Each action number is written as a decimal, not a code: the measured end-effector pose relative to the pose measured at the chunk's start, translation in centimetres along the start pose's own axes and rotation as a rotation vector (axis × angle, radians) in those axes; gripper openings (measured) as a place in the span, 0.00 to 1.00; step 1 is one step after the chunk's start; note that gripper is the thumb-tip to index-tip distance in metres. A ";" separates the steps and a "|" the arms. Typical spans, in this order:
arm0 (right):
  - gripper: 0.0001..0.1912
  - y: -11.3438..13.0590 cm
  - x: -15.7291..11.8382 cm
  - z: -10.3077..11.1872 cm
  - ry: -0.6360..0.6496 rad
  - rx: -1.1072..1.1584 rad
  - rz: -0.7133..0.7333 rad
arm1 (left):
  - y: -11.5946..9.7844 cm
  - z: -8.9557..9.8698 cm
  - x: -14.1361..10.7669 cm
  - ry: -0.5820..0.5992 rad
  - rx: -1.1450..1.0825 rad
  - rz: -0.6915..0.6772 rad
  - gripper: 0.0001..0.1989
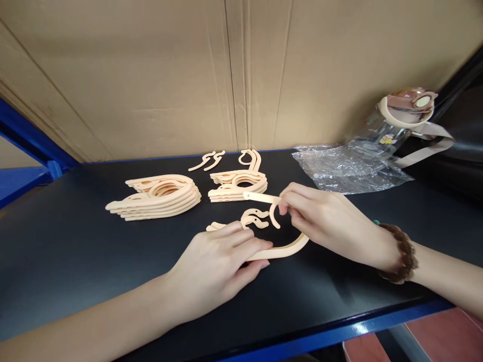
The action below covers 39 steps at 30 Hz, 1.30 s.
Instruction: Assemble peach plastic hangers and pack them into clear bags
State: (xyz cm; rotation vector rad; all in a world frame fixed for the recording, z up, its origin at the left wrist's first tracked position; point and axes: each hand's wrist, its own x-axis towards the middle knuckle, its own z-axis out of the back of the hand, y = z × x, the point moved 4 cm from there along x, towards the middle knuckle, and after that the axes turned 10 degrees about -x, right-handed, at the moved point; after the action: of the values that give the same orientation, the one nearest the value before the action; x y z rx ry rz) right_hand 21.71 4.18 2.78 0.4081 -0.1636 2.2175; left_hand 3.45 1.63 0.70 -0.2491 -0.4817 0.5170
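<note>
Between my two hands is a beige plastic folding hanger, close above the black table. My left hand pinches its lower curved arm between thumb and fingers. With closed fingers, my right hand grips its upper arm, near a small curved piece. My right fingers hide where the parts meet. Just beyond my left fingers lie several small beige hook pieces, partly covered by that hand. Farther back sit two stacks of hanger parts, a left stack and a middle stack.
Two slim hook pieces and a few curved parts lie at the back by the cardboard wall. Crumpled clear plastic bags and a strapped water bottle are at the right. A blue rail edges the table.
</note>
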 end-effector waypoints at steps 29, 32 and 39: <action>0.23 -2.2 -0.2 0.4 0.091 -0.147 0.078 | 1.8 1.5 0.0 -0.227 0.218 0.241 0.07; 0.21 -3.5 0.0 0.5 0.114 -0.185 0.042 | 2.0 1.3 0.3 -0.175 0.283 0.182 0.04; 0.20 -4.4 0.2 -0.8 0.239 -0.169 -0.007 | 2.5 0.6 0.2 -0.083 0.254 0.079 0.12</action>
State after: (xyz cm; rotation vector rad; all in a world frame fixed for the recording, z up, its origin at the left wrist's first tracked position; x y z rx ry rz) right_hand 24.78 7.29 1.96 0.0495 -0.2182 2.2048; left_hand 2.30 3.91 0.39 -0.0027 -0.4833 0.6611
